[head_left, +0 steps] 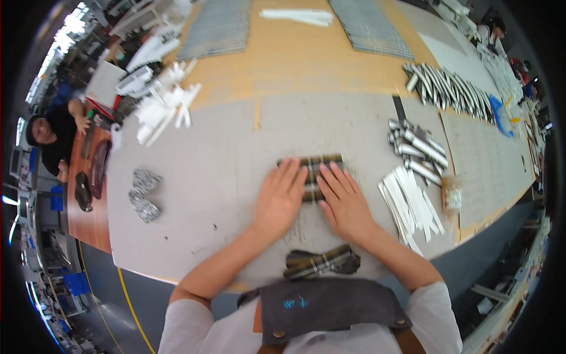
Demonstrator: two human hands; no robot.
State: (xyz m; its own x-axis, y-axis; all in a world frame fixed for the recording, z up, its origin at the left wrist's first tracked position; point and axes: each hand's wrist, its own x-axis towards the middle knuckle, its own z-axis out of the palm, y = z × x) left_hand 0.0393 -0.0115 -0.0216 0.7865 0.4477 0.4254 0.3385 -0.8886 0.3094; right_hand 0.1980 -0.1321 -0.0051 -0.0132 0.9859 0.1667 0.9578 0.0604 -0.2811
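A dark plaid piece of cloth with pale stripes [312, 192] lies on the grey-topped table, folded or laid in bands. My left hand [277, 200] rests flat on its left part, fingers stretched forward. On its right part lies my right hand [348, 206], also flat with fingers extended. Both hands hide much of the cloth, so I cannot tell whether it is one piece or several. Close to my body, by the near table edge, sits a small heap of similar plaid cloth pieces [321, 262], which neither hand touches.
White strips [410, 203] and rolled black-and-white pieces [418, 147] lie to the right, beside a small clear packet [452, 194]. A grey speckled cloth [144, 194] is on the left. Grey striped sheets [218, 26] lie at the far side. Another person [59, 135] sits at far left.
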